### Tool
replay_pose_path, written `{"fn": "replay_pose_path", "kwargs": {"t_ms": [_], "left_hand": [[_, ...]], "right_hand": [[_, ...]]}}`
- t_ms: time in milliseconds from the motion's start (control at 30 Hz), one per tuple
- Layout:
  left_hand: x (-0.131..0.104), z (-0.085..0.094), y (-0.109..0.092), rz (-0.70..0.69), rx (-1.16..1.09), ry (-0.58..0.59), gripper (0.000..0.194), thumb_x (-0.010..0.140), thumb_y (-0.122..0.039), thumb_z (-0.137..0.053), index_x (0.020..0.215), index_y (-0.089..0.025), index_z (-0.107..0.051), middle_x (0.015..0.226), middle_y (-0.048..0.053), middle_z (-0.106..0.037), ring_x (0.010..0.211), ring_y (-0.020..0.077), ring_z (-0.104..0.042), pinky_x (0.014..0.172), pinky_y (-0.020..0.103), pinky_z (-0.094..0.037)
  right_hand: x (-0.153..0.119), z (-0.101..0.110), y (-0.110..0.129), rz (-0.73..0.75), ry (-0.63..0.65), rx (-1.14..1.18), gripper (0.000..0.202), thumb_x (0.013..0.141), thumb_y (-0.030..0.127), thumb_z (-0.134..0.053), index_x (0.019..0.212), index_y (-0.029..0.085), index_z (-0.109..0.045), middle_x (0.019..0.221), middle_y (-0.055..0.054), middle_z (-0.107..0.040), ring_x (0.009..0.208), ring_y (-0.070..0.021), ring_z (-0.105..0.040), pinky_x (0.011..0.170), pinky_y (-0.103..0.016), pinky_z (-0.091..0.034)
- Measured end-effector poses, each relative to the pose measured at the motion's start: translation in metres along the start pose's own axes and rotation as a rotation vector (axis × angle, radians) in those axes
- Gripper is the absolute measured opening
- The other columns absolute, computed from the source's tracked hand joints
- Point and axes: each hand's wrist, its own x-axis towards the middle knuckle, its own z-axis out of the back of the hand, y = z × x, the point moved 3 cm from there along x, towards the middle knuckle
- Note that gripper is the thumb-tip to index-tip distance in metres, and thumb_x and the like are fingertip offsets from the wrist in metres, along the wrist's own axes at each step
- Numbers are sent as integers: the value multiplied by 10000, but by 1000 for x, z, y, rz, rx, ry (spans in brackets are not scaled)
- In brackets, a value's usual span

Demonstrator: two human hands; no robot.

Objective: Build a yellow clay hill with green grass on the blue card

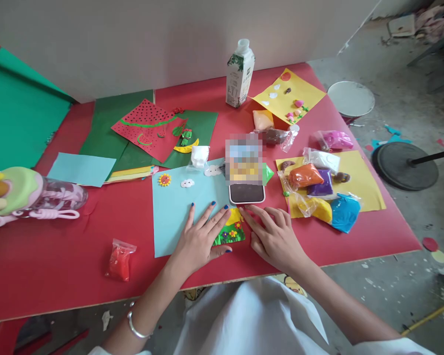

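My left hand (pixel 198 241) lies flat with fingers apart on a light blue sheet of paper (pixel 170 217). Its fingertips reach a yellow clay patch (pixel 234 217) at the sheet's right edge. Below that patch is green clay grass (pixel 222 240) with small clay flowers (pixel 233 233), partly covered by the left hand. My right hand (pixel 276 236) has its index finger stretched to the patch's right side, the other fingers bent, with nothing visible held. A clay sun (pixel 165 180) and a white clay cloud (pixel 187 183) decorate the sheet. Just above the hands lies a phone (pixel 247 194), its upper part blurred.
Bagged clay, including an orange pack (pixel 305 176) and a blue pack (pixel 345 213), is heaped at right on yellow paper (pixel 366 182). A red clay bag (pixel 120 261) lies at left, near a tumbler (pixel 61 193). A carton bottle (pixel 240 74) stands at the back.
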Motion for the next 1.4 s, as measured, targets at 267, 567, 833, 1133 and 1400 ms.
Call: {"fn": "replay_pose_path", "kwargs": {"t_ms": [267, 567, 833, 1133, 1400], "left_hand": [[-12, 2, 6, 11, -1, -7, 762, 935, -672, -261, 1552, -249, -117, 1522, 61, -437, 1452, 282, -327, 1212, 567, -123], [-13, 2, 4, -8, 7, -20, 690, 960, -629, -280, 1545, -288, -150, 1546, 26, -401, 1460, 292, -306, 1205, 591, -107], [-13, 1, 4, 9, -6, -26, 724, 956, -633, -292, 1549, -259, -110, 1525, 49, -436, 1454, 284, -322, 1205, 588, -139], [-14, 1, 4, 19, -10, -1, 714, 961, -627, -280, 1552, -251, -143, 1541, 49, -406, 1467, 284, -297, 1215, 583, -91], [-15, -3, 5, 22, -3, -2, 716, 971, -620, -254, 1553, -222, -128, 1543, 38, -401, 1463, 284, -301, 1214, 599, -75]], "right_hand": [[1, 0, 1, -10, 1, -23, 633, 881, 158, -519, 1496, 202, -376, 1204, -104, -625, 1013, -264, -484, 878, -410, -389], [11, -5, 10, 10, 62, -47, 484, 856, 189, -557, 1340, 195, -572, 1136, -104, -624, 999, -266, -479, 889, -415, -376], [9, 9, 7, 53, -31, 18, 438, 864, 150, -562, 1284, 263, -611, 1092, -78, -642, 1011, -259, -484, 908, -416, -361], [14, 3, 10, 58, 18, -67, 373, 880, 190, -554, 1242, 214, -640, 1142, -95, -644, 1041, -268, -477, 923, -413, -352], [8, 15, 9, 98, -45, -29, 330, 881, 175, -569, 1182, 259, -672, 1110, -73, -663, 1032, -251, -484, 939, -409, -338]]}}
